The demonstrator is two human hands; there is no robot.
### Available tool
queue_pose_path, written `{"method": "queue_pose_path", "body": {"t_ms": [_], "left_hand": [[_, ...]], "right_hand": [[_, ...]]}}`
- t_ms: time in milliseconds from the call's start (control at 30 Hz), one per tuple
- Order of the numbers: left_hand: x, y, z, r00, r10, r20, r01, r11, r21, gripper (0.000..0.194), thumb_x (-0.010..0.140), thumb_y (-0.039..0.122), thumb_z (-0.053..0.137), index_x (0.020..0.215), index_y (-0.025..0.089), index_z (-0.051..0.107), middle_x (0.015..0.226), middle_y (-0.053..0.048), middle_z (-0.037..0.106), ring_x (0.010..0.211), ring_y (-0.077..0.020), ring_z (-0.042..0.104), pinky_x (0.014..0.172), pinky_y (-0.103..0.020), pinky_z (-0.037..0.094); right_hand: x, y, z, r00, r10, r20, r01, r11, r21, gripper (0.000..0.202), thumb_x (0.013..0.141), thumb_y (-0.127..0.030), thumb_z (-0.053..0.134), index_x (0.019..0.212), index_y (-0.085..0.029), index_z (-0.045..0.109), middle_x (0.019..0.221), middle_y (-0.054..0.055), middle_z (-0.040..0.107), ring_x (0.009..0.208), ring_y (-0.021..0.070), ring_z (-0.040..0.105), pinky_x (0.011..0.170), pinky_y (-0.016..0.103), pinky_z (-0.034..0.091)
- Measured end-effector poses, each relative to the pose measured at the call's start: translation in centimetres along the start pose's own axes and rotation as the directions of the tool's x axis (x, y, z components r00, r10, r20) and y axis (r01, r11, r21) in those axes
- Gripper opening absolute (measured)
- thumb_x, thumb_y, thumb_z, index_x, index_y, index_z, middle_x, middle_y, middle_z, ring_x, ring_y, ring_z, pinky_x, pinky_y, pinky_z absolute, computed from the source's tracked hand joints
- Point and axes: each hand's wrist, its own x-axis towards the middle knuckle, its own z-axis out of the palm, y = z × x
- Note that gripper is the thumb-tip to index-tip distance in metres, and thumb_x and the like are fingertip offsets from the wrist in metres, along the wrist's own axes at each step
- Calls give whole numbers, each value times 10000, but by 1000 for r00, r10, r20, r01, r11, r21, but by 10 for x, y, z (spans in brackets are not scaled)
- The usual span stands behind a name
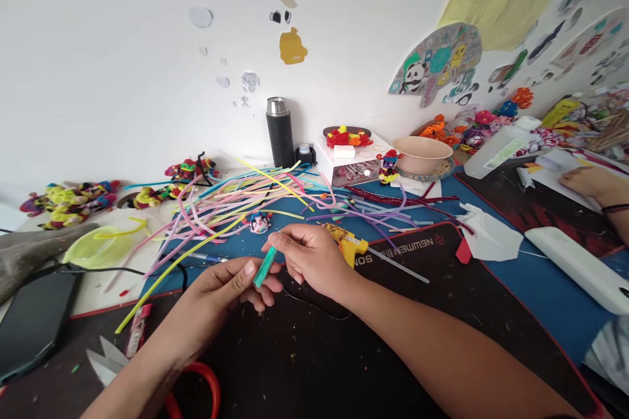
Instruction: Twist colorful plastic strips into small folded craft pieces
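Both hands hold a short bundle of green pipe cleaner [265, 267] in front of me, above the dark mat. My right hand [312, 258] pinches its upper end between thumb and fingers. At the lower end, the thumb and fingers of my left hand [236, 285] close on it. Behind the hands lies a small doll's head [259, 222] with a painted face. A yellow glue gun [351, 245] with a clear glue stick rests just beyond my right hand. Scissors with red handles [209, 380] lie partly hidden under my left forearm.
Loose pipe cleaners [236, 193] spread across the back. A black flask [280, 134], a white box [339, 160] and a beige bowl [422, 154] stand by the wall. At left are a phone [37, 317] and finished dolls [73, 200]. Another person's hand [594, 177] rests at right.
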Motion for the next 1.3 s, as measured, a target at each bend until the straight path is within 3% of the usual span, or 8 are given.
{"method": "queue_pose_path", "body": {"t_ms": [267,433,533,633,833,1033,1167,1300], "left_hand": [[3,-3,0,999,-37,-28,37,999,-24,331,677,499,1011,804,211,909,822,-87,822,857,-256,687,856,-318,534],[2,-1,5,999,-36,-33,34,998,-57,277,623,359,1037,804,200,899,740,-44,768,663,-157,549,622,-245,456],[3,1,5,988,-33,-149,11,989,-149,339,532,374,1079,703,182,859,606,-1,671,533,-99,440,491,-212,371],[4,6,5,955,-19,-296,-59,966,-253,434,469,458,1104,625,177,812,533,9,630,496,-98,487,468,-201,398],[3,13,8,918,-19,-395,-119,939,-322,484,412,471,1125,624,174,807,547,-13,688,520,-115,582,485,-188,469],[4,14,13,903,-12,-430,-136,940,-312,506,370,482,1128,593,167,800,534,-21,687,523,-110,579,483,-180,471],[6,12,14,905,8,-426,-146,946,-291,496,403,492,1122,609,165,812,541,-21,682,530,-109,575,480,-180,464],[7,6,10,922,45,-385,-156,952,-264,450,501,487,1104,651,169,824,580,-21,691,550,-114,588,485,-180,462]], "right_hand": [[-5,2,6,992,27,126,-31,999,30,435,969,-577,753,870,-153,755,573,-62,582,388,59,454,398,214,325],[-5,1,6,980,64,187,-70,997,27,524,923,-678,778,896,-155,756,549,-66,557,407,75,469,423,218,344],[-3,3,5,979,52,196,-65,996,62,583,934,-737,733,1010,-160,761,552,-79,532,414,82,473,439,222,369],[-3,5,5,982,58,179,-70,996,59,634,942,-768,699,1139,-168,748,617,-75,554,434,86,495,447,226,383],[-5,7,4,970,42,240,-38,999,-22,602,1001,-722,665,1223,-166,725,708,-58,582,468,82,533,478,225,409],[-7,11,6,987,39,156,-14,988,-157,473,953,-624,790,1138,-191,746,692,-53,603,504,110,559,530,242,423],[-9,9,8,993,-65,102,100,914,-393,257,1018,-468,740,1006,-215,782,738,-20,682,627,134,578,625,261,402],[-9,6,7,980,-151,131,196,862,-468,226,1064,-354,662,917,-216,764,804,1,741,714,151,628,688,268,408]]}}
